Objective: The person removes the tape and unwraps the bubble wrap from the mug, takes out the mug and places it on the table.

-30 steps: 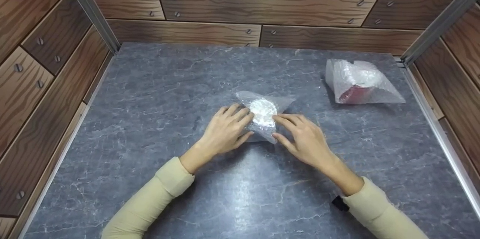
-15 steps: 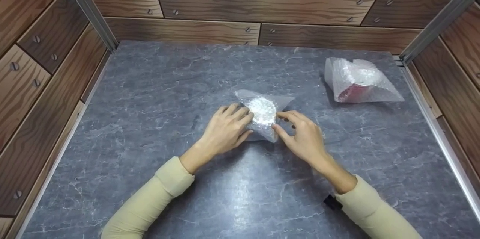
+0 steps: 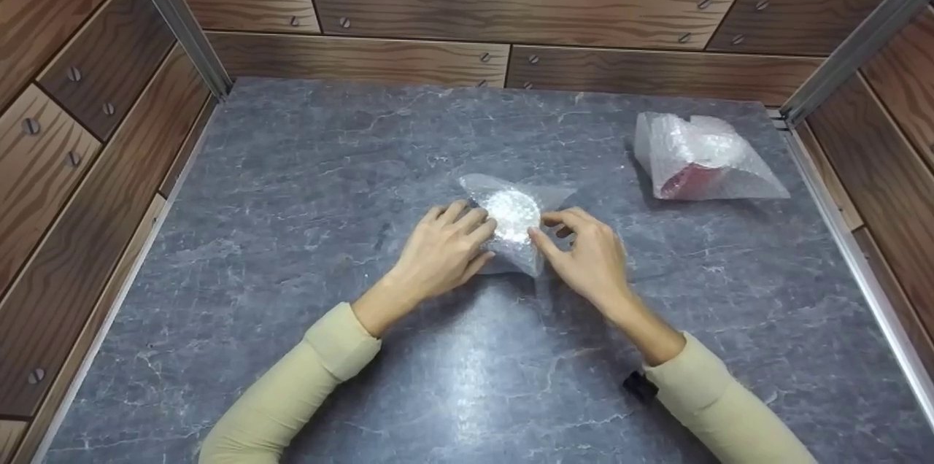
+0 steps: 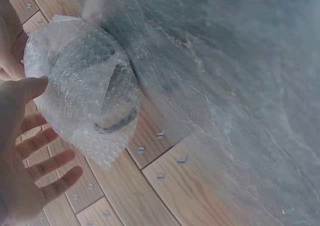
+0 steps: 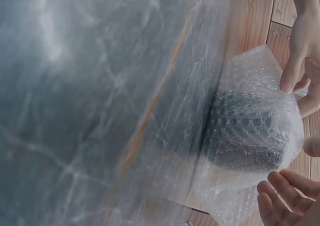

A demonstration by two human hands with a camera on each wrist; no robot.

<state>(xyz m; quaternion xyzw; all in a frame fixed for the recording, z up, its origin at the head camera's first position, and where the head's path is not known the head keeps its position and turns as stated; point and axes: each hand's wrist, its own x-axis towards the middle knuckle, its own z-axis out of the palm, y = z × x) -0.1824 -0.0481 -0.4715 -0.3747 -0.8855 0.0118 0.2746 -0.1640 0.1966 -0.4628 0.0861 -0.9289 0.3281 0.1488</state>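
Plank-print walls (image 3: 511, 8) round a marbled worktop (image 3: 292, 150), both unchanged. Far bundle (image 3: 719, 150), bubble wrap with something red inside, sits untouched at the worktop's far right. Near bundle (image 3: 513, 219), also bubble wrap, lies mid-worktop between both hands; a dark item (image 5: 245, 136), rounded, shows through its film. Its place is much the same over the last second, a loose corner sticking out beyond each end. Left hand (image 3: 441, 249): no real change, against the near bundle's left side; thumb tip touches the wrap, fingers (image 4: 52, 163) straight and spread, gripping nothing. Right hand (image 3: 591, 263): here is the shift. It has come inward, and its thumb (image 5: 314, 147) has moved away from the person, up toward the index finger, at the bundle's right edge. Fingers (image 5: 287, 191) lightly bent there; whether film is pinched between them, cannot tell. Judgement: left side steadies, right side does the adjusting; wrap seems to be in working order round the item, loose corners not yet tucked.
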